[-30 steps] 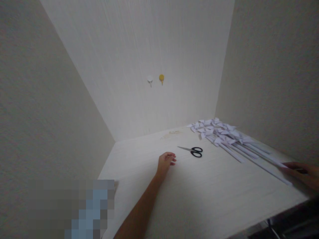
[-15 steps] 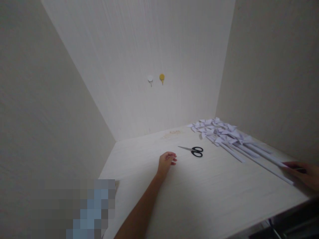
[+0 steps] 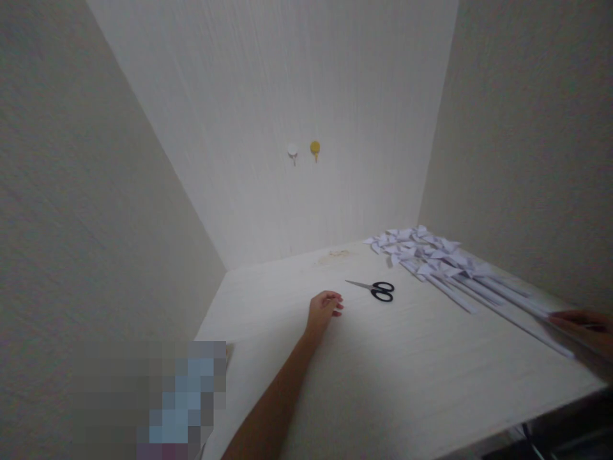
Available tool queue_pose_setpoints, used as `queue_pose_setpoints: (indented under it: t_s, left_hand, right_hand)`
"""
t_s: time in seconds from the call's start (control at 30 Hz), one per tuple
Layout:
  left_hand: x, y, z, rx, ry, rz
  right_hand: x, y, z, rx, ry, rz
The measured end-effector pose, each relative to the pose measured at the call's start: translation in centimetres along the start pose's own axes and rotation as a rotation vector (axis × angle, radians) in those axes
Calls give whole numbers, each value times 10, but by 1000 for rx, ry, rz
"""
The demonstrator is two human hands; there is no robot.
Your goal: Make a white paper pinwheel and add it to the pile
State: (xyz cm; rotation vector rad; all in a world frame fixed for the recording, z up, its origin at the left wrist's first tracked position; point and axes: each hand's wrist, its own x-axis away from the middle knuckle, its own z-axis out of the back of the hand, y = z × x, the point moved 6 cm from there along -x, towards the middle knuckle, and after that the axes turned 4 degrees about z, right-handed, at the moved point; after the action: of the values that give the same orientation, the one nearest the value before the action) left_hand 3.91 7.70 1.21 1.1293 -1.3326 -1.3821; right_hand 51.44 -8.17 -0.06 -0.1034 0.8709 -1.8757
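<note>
My left hand [image 3: 324,306] rests on the white tabletop, palm turned inward, its fingers loosely curled and a little apart with nothing seen in them. Just beyond it lie scissors [image 3: 378,291] with black handles, their blades pointing left. At the far right my right hand [image 3: 587,327] has its fingertips on the stick end of a white paper pinwheel [image 3: 520,303]; part of this hand is cut off by the frame edge. Several more paper pinwheels [image 3: 431,252] lie heaped toward the back right corner, their rolled sticks pointing at me.
Walls enclose the table [image 3: 407,377] at left, back and right. A white hook [image 3: 292,151] and a yellow hook [image 3: 315,148] are on the back wall. A pale brownish patch [image 3: 335,257] marks the tabletop's rear. Something dark lies below the front right edge.
The view has shifted slightly, so things appear a little farther right. My left hand keeps its place by the scissors, and my right hand stays at the pinwheel stick.
</note>
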Motion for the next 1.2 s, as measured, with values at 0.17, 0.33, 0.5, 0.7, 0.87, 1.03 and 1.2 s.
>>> queue_pose_setpoints:
  t_s: [0.17, 0.33, 0.5, 0.7, 0.87, 1.03, 1.2]
  left_hand:
    - [-1, -1, -1, 7, -7, 0]
    - [0, -1, -2, 7, -1, -6]
    - [2, 0, -2, 12, 2, -1]
    - [4, 0, -2, 11, -8, -7]
    - [4, -2, -4, -7, -32, -3]
    - [4, -6, -5, -20, -23, 32]
    - [4, -7, -7, -20, -45, 29]
  right_hand:
    - [-6, -33, 23, -74, 77, -226]
    - [0, -152, -17, 33, 23, 210]
    - [8, -214, -114, 51, -238, 555]
    - [-14, -250, -165, 120, -403, 558]
    - [-24, -269, -181, 247, -523, 588]
    - [-29, -272, -194, 291, -599, 605]
    - [-31, -273, -197, 318, -627, 621]
